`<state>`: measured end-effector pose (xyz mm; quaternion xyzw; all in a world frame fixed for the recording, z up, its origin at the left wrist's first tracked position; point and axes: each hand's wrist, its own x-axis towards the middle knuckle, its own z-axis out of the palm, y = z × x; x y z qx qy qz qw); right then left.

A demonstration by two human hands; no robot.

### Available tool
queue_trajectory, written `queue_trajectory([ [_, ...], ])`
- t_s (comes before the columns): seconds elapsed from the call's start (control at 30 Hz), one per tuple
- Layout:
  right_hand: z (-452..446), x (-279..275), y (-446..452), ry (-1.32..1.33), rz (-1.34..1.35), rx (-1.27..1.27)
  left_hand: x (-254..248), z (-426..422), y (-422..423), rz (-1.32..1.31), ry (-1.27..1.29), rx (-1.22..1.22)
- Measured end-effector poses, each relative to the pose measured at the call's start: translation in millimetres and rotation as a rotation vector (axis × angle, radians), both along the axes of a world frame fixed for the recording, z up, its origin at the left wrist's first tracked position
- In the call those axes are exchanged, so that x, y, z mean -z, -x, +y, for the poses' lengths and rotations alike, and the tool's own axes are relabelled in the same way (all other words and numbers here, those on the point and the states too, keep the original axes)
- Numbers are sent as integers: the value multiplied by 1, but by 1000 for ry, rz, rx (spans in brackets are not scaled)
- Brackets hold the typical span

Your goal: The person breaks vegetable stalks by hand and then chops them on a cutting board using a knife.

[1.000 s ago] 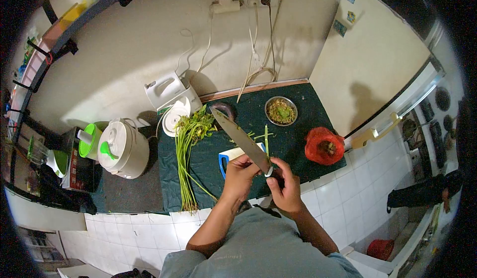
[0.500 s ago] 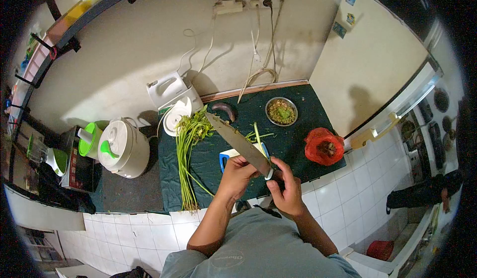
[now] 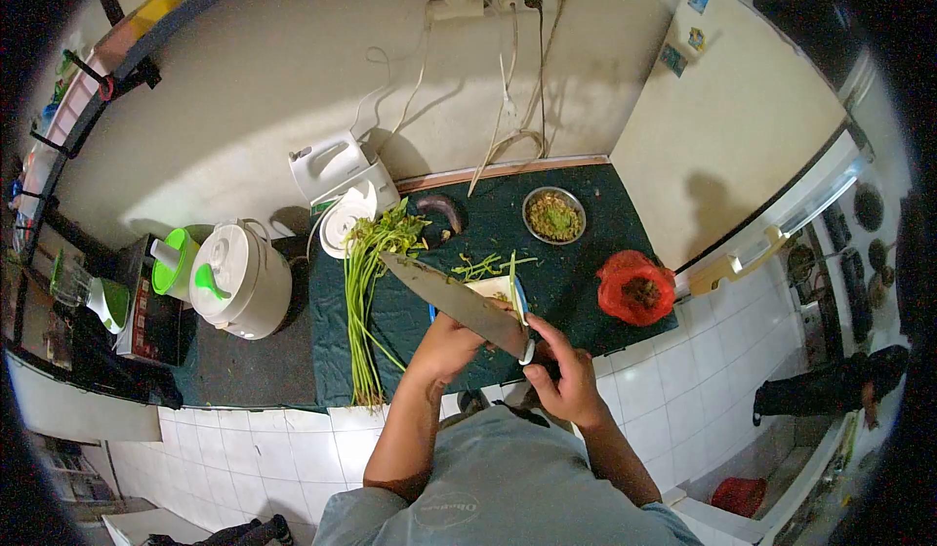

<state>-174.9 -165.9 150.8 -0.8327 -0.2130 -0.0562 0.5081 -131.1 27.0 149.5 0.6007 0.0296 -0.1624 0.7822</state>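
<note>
My right hand point(image 3: 568, 382) is closed on the handle of a large, broad knife point(image 3: 451, 297), index finger stretched along it. The blade slants up and left, in front of my left hand point(image 3: 451, 353). That hand is bent closed, its fingers partly hidden behind the blade; fingertips show beside an upright green stem point(image 3: 513, 275) and seem to grip it. Underneath is a white cutting board point(image 3: 488, 287) with a blue rim, mostly covered by hands and knife. Leafy trimmings point(image 3: 478, 268) lie at its far edge. To the left rests a bunch of leafy green stems point(image 3: 363, 302).
Beyond the board are an eggplant point(image 3: 441, 212) and a metal bowl of chopped food point(image 3: 553, 216). A red plastic bag point(image 3: 635, 288) sits at the counter's right end. A hand mixer point(image 3: 332, 167) and a rice cooker point(image 3: 241, 281) stand left; a fridge point(image 3: 732, 126) is right.
The knife tip has swung lower and left, and the blade now covers more of my left hand's fingers. Leafy trimmings show more at the board's far edge. The view has shifted slightly.
</note>
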Motion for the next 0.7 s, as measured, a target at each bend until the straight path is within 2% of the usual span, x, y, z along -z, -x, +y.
queue_trajectory([
  [0.07, -2, -1, 1, 8, -36, 1, 0, -1, 0, -36, -21, 21],
  [0.27, -12, -9, 2, 94, 144, -4, -1, -5, -1, -141, -193, 71],
  [0.3, -12, -7, 0, 80, 50, -4, -1, -7, -1, -141, -192, 74],
  [0.33, -13, -5, -1, 65, -45, -5, -1, -8, 0, -259, -234, 51],
  [0.37, -14, -4, -2, 67, -45, -3, -1, -9, 0, -377, -276, 29],
  [0.47, -19, -4, -5, 56, -117, 8, -2, -15, -1, -472, -335, 23],
  [0.53, -24, -6, -4, 113, -34, -8, 1, -16, -2, -495, -350, 31],
  [0.7, -29, -8, -6, 104, -41, 8, -5, -23, -3, -450, -316, 63],
])
